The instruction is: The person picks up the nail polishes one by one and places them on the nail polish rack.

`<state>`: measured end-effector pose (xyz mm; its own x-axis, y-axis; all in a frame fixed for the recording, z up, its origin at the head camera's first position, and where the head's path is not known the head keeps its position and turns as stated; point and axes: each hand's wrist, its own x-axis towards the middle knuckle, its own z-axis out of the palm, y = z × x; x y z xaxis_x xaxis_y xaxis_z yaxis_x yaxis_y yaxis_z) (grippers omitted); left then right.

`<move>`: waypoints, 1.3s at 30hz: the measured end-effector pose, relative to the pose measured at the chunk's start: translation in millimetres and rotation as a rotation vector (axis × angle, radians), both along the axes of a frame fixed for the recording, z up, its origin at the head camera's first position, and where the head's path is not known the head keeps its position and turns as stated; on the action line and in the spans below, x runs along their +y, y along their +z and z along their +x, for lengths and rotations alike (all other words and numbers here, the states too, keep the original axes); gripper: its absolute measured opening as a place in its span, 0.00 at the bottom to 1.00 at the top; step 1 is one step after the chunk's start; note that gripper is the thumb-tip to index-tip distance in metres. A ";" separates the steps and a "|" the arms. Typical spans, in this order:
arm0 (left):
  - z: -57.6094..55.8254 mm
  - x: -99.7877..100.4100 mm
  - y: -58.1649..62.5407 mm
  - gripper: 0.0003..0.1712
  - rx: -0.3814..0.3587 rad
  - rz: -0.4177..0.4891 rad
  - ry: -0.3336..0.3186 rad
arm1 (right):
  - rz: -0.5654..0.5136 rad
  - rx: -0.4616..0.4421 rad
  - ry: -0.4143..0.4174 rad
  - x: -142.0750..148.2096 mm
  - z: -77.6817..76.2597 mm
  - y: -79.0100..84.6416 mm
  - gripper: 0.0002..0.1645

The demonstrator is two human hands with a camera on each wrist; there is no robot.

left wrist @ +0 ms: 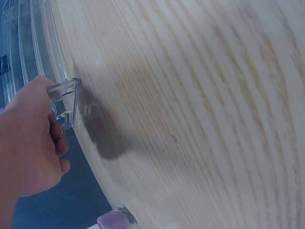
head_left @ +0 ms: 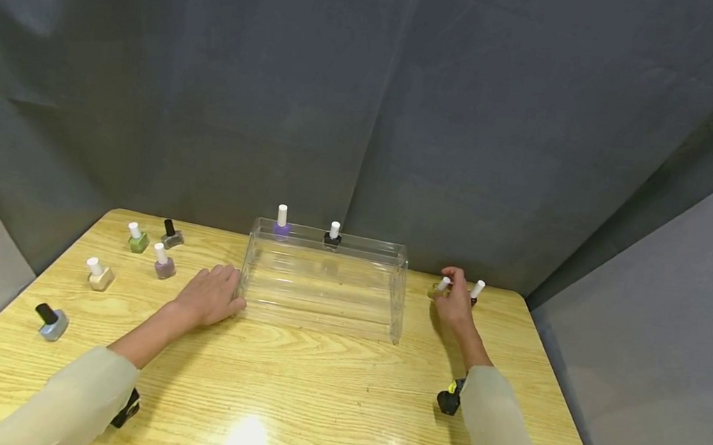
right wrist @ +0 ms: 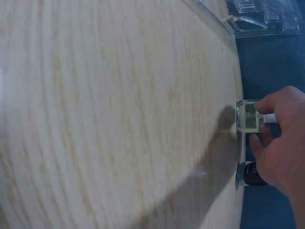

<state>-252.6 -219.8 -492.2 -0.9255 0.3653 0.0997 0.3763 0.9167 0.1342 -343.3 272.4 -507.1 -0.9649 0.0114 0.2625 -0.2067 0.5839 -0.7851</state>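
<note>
A clear stepped acrylic rack (head_left: 326,286) stands at the back middle of the table. My left hand (head_left: 211,295) grips its left end; in the left wrist view the thumb of that hand (left wrist: 31,138) lies against the clear side panel and the fingers curl beside it. To the right of the rack, my right hand (head_left: 453,301) pinches a yellowish nail polish bottle (right wrist: 251,117) with a white cap (head_left: 444,283). Beside it stands a dark nail polish bottle (right wrist: 250,174), also white-capped, partly hidden by the hand. The rack's top tier holds a purple bottle (head_left: 281,227) and a black bottle (head_left: 333,237).
On the left of the table stand several nail polish bottles: green (head_left: 138,241), grey (head_left: 173,238), mauve (head_left: 165,267), cream (head_left: 100,278) and light blue (head_left: 54,324). A dark curtain (head_left: 365,111) hangs behind the table's back edge.
</note>
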 end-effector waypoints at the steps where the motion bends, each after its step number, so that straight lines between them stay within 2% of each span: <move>1: 0.1 0.0 0.4 0.15 0.000 0.002 0.000 | -0.001 -0.006 -0.006 0.5 -0.3 -1.0 0.32; 9: 1.0 1.2 2.6 0.15 -0.016 0.012 0.002 | 0.009 -0.048 -0.068 1.7 -0.1 -8.6 0.31; 21: 0.9 1.4 2.0 0.15 0.018 0.014 -0.008 | -0.019 -0.017 -0.090 0.0 2.9 -9.2 0.29; 25: 3.1 1.4 1.4 0.15 0.041 0.023 -0.008 | -0.064 -0.013 -0.055 -4.7 4.1 -1.0 0.29; 29: 3.7 1.6 1.5 0.15 0.039 0.025 -0.002 | -0.111 0.001 -0.015 -12.7 5.5 14.5 0.28; 39: 3.4 2.1 3.5 0.14 0.021 0.016 -0.008 | -0.139 0.064 0.021 -28.8 5.1 47.7 0.28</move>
